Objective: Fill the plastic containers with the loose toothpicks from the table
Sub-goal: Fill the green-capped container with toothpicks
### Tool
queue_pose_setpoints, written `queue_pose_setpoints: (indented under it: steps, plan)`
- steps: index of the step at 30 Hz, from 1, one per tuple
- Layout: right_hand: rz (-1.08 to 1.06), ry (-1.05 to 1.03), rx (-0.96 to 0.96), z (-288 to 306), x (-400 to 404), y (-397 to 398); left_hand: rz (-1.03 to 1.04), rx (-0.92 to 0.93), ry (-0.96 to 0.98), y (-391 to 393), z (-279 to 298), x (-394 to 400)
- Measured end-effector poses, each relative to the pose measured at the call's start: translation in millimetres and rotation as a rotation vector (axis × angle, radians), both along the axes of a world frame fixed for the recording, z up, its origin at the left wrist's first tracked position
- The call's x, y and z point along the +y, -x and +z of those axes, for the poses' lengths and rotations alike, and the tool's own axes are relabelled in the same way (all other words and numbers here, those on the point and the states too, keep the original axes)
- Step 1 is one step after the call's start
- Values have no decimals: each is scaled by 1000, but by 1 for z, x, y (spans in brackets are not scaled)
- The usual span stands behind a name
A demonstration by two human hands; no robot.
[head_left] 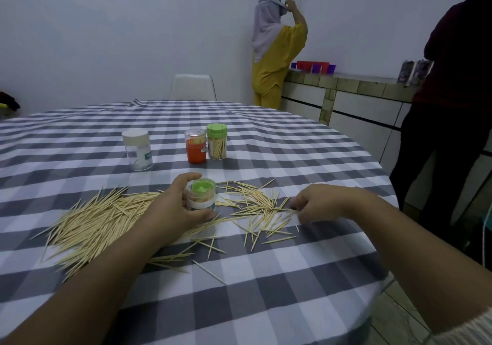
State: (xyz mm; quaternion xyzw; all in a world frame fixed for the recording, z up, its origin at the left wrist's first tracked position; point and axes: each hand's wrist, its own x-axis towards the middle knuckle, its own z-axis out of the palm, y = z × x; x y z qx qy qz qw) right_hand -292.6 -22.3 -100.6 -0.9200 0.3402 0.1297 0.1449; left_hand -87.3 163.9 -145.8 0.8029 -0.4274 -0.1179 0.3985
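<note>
The left hand (pixel 173 206) is gripping a small clear jar (pixel 201 198) with a green insert, its thumb and fingers curling around the sides as the jar is standing upright on the counter (pixel 266 291), which is wearing a grey and white checked cloth. The jar is carrying a white and green label band, but its writing is too small to read. The right hand (pixel 316 202) is pinching a few toothpicks at the edge of the right-hand scatter of toothpicks (pixel 261 211), its fingers curling down onto the cloth. A thicker heap of toothpicks (pixel 93 222) is lying left of the held jar, partly under the left forearm.

Farther back, three more jars are standing upright: a clear jar with a white cap (pixel 137 149) and a green label patch that cannot be read, an orange jar (pixel 196 145) with a clear top, and just beside it a green-capped jar (pixel 217 141) packed with toothpicks.

Behind the counter a white chair (pixel 193 87) is showing, a person in yellow (pixel 277 52) is standing near red and purple cups (pixel 314 67) on a tiled ledge, and a person in dark clothes (pixel 452 91) is standing at the right
</note>
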Motion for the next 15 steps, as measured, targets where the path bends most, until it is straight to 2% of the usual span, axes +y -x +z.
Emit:
queue_pose_setpoints:
  steps: [5,15]
  plan:
    - [32,-15,-39,2,13,-4,-4,7,1,0,1,0]
    - [6,-74,-274,-10,26,-27,-15,13,4,0,1,1]
